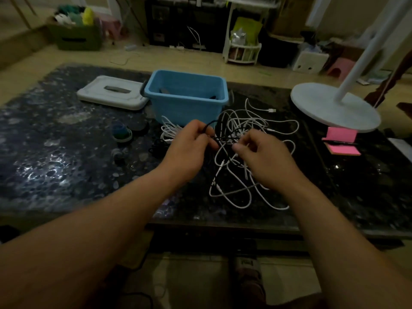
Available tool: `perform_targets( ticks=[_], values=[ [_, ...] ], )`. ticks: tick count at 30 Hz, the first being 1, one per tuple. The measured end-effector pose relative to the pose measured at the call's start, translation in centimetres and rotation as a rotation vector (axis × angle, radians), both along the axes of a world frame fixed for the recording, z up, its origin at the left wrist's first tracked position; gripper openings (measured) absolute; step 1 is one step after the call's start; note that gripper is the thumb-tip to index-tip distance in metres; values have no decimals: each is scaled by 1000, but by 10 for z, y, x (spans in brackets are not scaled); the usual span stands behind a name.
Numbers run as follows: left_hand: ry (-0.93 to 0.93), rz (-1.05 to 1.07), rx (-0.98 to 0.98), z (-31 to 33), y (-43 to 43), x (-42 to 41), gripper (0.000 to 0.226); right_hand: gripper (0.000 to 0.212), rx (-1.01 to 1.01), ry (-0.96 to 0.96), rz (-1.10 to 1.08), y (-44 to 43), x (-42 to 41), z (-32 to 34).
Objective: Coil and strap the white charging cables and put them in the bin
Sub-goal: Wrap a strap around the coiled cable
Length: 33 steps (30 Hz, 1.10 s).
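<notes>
Head view. The left hand [189, 142] and right hand [262, 152] work above the near edge of the dark speckled desk [66, 157], over a loose tangle of white charging cables [239, 124] that spreads from just in front of the blue bin [178, 108] toward the viewer. The left hand's fingers are curled and pinch a dark cable [209, 125] that loops up out of the tangle; the right hand's thumb and fingers are curled and pinch a white strand at the knot's middle. Judged from this grip, the two hands pull opposite ways to free the dark cable from the white ones before any coiling. The bin stands open just behind the tangle, within easy reach for dropping, with its grey lid [111, 92] set aside to its left. A smaller white bundle [170, 130] lies at the bin's foot, beside the left hand. Rolls of tape or strap [121, 132] wait to the left. No white cable can be seen inside the bin.
</notes>
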State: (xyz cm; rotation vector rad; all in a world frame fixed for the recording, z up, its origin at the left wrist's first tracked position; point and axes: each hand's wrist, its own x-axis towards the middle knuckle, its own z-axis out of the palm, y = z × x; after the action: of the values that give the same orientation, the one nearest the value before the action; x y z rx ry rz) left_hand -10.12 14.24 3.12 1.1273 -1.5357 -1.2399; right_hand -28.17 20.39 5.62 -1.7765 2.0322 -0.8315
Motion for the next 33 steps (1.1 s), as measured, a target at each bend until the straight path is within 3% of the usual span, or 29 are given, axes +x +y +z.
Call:
perform_targets(
  ticks=[2,6,9,14,17,23,28,31,33],
  values=[
    [233,33,145,7,-2,5,19,9,85,128,104,-5,11,-4],
    [521,111,314,16,-14,27,12,24,71,454,162,-18,28,-15],
    [506,171,303,16,-21,46,19,29,3,548,84,-29,36,-13],
    [301,152,294,5,-17,60,26,22,-218,562,119,-37,71,-8],
    [213,79,296,-1,-15,63,39,19,-212,470,261,-39,100,-10],
    [142,140,200,-2,-24,75,20,26,-139,166,343,-42,112,-15],
    [222,36,237,5,-25,77,27,27,-63,63,283,-38,101,-25],
    [185,-35,200,4,-19,75,25,40,-83,-195,307,-34,105,-24],
    [212,27,189,5,-22,77,15,28,-108,-238,264,-36,106,-23]
  ],
)
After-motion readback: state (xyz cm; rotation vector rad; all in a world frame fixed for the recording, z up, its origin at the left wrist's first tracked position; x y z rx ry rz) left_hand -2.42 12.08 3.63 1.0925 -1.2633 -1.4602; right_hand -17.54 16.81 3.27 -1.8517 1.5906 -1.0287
